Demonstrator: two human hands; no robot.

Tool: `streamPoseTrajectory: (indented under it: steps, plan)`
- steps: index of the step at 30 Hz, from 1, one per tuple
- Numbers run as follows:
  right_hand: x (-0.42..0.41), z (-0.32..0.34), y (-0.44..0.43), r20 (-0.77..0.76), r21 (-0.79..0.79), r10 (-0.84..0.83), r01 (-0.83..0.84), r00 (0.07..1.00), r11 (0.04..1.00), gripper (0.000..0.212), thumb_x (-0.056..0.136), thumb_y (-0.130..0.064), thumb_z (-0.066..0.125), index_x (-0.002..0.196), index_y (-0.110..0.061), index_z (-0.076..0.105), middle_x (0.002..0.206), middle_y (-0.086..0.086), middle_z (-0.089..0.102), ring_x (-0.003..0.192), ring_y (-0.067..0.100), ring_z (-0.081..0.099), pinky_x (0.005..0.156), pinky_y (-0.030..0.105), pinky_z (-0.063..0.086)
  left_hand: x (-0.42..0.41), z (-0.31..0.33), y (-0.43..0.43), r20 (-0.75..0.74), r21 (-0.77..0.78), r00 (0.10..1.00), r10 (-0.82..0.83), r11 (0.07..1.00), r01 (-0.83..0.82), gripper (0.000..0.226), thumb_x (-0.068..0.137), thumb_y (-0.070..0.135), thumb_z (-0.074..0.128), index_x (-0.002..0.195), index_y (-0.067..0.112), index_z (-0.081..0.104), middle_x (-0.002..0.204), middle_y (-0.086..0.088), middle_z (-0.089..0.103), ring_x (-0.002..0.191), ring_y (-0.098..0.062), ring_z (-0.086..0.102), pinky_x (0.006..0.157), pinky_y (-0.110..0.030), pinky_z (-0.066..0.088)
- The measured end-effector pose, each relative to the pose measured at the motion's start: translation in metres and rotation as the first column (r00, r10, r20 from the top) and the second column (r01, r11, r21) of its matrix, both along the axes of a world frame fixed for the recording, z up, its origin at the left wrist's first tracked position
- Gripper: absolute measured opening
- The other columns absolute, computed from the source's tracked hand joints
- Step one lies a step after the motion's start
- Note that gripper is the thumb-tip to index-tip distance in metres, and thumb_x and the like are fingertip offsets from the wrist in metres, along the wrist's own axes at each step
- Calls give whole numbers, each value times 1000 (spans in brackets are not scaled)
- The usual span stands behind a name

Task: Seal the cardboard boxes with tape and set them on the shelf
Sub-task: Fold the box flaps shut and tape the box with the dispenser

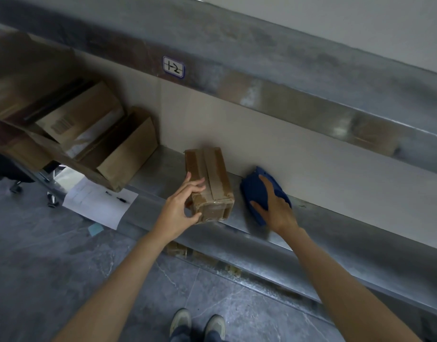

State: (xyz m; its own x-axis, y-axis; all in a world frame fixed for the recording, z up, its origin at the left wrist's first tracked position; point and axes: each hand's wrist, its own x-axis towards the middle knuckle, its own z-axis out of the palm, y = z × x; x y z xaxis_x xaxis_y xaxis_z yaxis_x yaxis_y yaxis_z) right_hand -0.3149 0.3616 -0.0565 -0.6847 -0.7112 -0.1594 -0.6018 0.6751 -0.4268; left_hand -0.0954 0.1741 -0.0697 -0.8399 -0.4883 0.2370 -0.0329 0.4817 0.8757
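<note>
Nearest the camera, two bare forearms reach forward over a pair of grey shoes (197, 324) on the stone floor. At far left, larger open brown cardboard cartons (128, 154) lean on the shelf; their contents are dim and cannot be made out. The white paper sheet (99, 203) beside them carries print too small to read. The left hand (180, 208) grips the near left corner of the small brown cardboard box (208, 183), fingers curled over its top edge and thumb against the front end. The box lies flat on the grey metal shelf (336, 225), and tape strips are visible along its top. It is judged light and stiff, though the glossy tape may be slippery, so a hold across the bare card sides is advisable. Just beside it, the right hand (276, 208) rests spread on the blue plastic tape dispenser (257, 191), index finger and thumb straight. Its other fingers are hidden, as are the dispenser's roll and blade. The box's far end and underside are not visible.
</note>
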Motion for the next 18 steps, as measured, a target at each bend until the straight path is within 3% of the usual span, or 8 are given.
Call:
streamPoseTrajectory:
  steps: [5, 8, 12, 15, 18]
  plan:
    - [3, 4, -1, 44, -7, -17, 17, 999, 1000, 83, 92, -51, 60, 153, -46, 3, 147, 13, 40, 126, 35, 49, 94, 50, 51, 1, 2, 0, 23, -10, 1000, 1, 1000, -1, 63, 71, 0, 84, 126, 17, 58, 151, 25, 39, 151, -4, 13, 111, -55, 41]
    - [2, 5, 2, 34, 13, -27, 26, 999, 1000, 82, 91, -54, 59, 152, -48, 4, 143, 13, 37, 127, 36, 44, 96, 50, 49, 3, 5, -1, 58, -61, 998, 5, 998, -1, 64, 71, 4, 85, 127, 19, 57, 151, 21, 40, 151, -2, 10, 117, -52, 35]
    - [3, 17, 7, -102, 6, -66, 67, 993, 998, 82, 91, -51, 59, 156, -32, 13, 132, 13, 40, 118, 34, 44, 93, 43, 46, 5, 12, -1, 83, -156, 996, 12, 988, 1, 62, 73, 11, 85, 127, 21, 56, 153, 18, 40, 151, -2, 11, 118, -39, 27]
    - [8, 25, 8, -345, -110, 99, -145, 933, 983, 73, 89, -44, 66, 150, -18, 36, 130, 14, 48, 115, 31, 42, 100, 47, 42, 7, 16, -6, 105, -343, 993, 49, 939, -10, 61, 75, 21, 84, 130, 23, 58, 154, 13, 38, 152, -6, 11, 113, -40, 28]
    - [18, 33, 1, -342, -203, 334, -416, 878, 886, 72, 85, -47, 69, 146, -19, 43, 140, 6, 47, 128, 24, 42, 107, 44, 42, 10, 19, -9, 134, -474, 987, 84, 881, -11, 62, 76, 33, 83, 132, 26, 58, 151, 9, 40, 150, -9, 17, 109, -47, 34]
